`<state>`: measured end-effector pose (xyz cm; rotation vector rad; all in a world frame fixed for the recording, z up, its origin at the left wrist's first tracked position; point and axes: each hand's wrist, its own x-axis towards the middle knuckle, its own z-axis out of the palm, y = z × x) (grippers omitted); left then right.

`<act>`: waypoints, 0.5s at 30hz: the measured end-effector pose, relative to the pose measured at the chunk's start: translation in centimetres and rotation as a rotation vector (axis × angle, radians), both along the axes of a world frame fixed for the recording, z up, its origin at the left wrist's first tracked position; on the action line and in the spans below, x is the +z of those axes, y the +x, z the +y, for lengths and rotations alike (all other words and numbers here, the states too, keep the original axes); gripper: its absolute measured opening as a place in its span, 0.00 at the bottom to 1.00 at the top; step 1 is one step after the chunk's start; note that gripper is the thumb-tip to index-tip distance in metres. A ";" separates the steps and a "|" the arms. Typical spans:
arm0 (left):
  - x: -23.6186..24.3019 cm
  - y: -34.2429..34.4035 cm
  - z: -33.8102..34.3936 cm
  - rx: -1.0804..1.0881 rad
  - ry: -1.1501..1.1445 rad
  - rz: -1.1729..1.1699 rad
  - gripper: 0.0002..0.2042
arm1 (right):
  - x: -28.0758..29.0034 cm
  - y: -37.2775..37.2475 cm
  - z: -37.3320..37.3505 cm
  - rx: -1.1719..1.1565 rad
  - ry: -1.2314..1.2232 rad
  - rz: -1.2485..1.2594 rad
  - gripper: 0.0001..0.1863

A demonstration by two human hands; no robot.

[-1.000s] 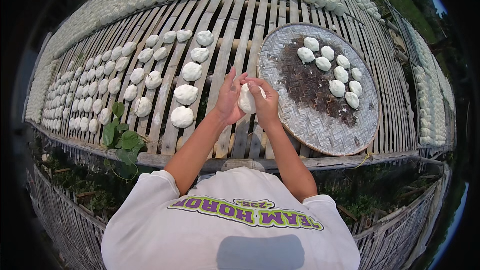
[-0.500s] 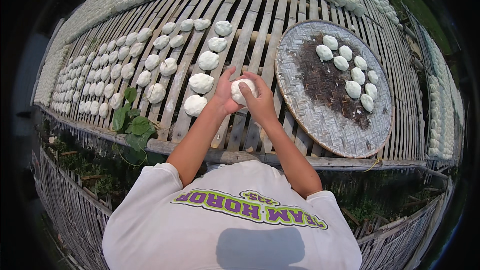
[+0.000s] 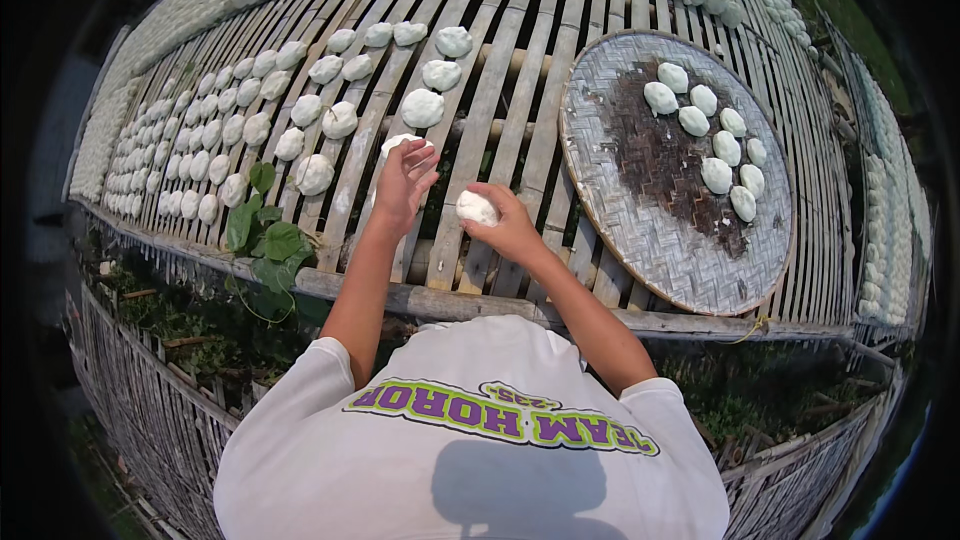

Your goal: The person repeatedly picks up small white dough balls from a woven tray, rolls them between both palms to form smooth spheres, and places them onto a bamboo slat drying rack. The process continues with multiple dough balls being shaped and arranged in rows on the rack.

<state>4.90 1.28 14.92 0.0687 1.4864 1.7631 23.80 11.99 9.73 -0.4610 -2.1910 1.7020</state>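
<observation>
In my right hand [image 3: 512, 228] is a rounded white dough ball [image 3: 474, 207], gripped between thumb and fingers above the bamboo slats. My left hand [image 3: 403, 185] is raised to the left of it, apart from the ball, its fingers loosely spread and holding nothing. It partly covers the near end of a row of white balls, of which one ball [image 3: 422, 108] lies just beyond my fingertips. Whether the left hand touches any ball in that row cannot be made out.
A round woven tray [image 3: 640, 240] with several white balls lies at the right. Rows of smaller balls [image 3: 257, 129] cover the slatted bamboo platform [image 3: 500, 90] at the left. Green leaves [image 3: 280, 242] poke over its front rail [image 3: 430, 302]. Dense white balls line the far edge.
My hands have parted. The left hand has moved off the ball to the left, while the right hand keeps the ball, slightly lower and nearer me. The view has shifted a little.
</observation>
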 end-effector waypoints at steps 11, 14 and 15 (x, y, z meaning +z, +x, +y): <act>-5.7 8.7 2.3 -0.731 -0.435 1.565 0.25 | 1.9 9.3 8.7 -0.350 -0.086 0.079 0.16; -6.5 9.8 2.5 -0.817 -0.585 1.705 0.27 | 1.7 15.5 16.3 -0.755 0.020 0.018 0.14; -6.5 9.8 2.5 -0.792 -0.542 1.706 0.27 | 1.7 17.6 18.8 -0.881 0.115 0.008 0.14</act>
